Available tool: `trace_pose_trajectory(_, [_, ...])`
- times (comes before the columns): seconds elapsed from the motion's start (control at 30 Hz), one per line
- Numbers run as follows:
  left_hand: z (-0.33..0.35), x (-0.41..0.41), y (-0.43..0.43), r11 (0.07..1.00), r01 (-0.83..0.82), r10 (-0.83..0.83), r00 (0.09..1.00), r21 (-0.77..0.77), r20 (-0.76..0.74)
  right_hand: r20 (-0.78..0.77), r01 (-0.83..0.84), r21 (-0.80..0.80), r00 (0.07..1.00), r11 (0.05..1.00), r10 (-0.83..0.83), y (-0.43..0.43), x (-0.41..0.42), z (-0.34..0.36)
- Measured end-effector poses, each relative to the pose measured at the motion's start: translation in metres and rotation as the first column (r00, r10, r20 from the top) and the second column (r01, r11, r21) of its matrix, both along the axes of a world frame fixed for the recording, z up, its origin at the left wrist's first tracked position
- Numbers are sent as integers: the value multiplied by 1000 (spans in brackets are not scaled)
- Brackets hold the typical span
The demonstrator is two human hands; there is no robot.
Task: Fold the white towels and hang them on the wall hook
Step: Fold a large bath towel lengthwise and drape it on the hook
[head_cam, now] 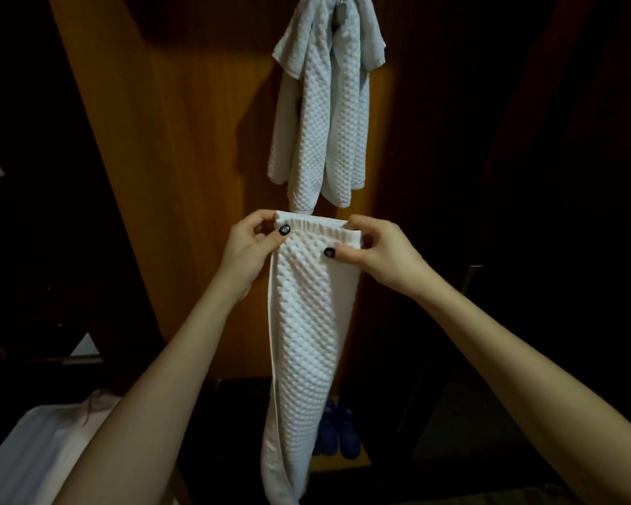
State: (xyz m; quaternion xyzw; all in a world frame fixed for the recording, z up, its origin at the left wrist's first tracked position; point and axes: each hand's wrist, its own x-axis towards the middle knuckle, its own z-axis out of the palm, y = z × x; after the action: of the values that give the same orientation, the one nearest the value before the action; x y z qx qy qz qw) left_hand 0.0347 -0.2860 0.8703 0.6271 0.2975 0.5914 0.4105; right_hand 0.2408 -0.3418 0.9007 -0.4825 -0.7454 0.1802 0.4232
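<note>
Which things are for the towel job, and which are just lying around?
For the job: the held towel, the hanging towel, left hand, right hand.
Just lying about: blue shoes on the floor, white cloth at lower left.

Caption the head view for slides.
Left hand and right hand pinch the held towel by its top, below the hung towel.

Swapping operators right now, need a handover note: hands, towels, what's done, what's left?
Left hand pinches the top left corner of the held towel.
Right hand pinches its top right corner.
The towel hangs straight down, seemingly folded lengthwise, just below the hung towelling on the wooden wall.
Done: white towelling already hangs up there; how many pieces is unclear.
Left: finish folding this one, hang it.
</note>
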Motion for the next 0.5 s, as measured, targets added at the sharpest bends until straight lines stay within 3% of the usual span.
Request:
trace_pose_trajectory(0.13, [21, 4, -4, 996, -60, 58, 998, 73, 20, -219, 117, 131, 972, 984, -86, 6, -7, 8])
trace_pose_trajectory(0.23, [41, 14, -9, 996, -23, 8, 983, 80, 184, -556, 9, 94, 830, 996, 45, 6, -13, 16])
trace_pose_trajectory(0.27, [46, 18, -11, 998, 4, -19, 969, 60, 246, -596, -46, 88, 798, 995, 89, 4, -14, 14])
trace_pose_trajectory(0.4, [52, 25, -9, 999, 40, -32, 943, -19, 331, -482, -155, 182, 847, 971, 226, -6, -16, -1])
trace_pose_trajectory(0.5, [54, 24, 1, 1000, -13, 12, 973, 3, 231, -440, -115, 266, 869, 957, 226, -5, -15, 0])
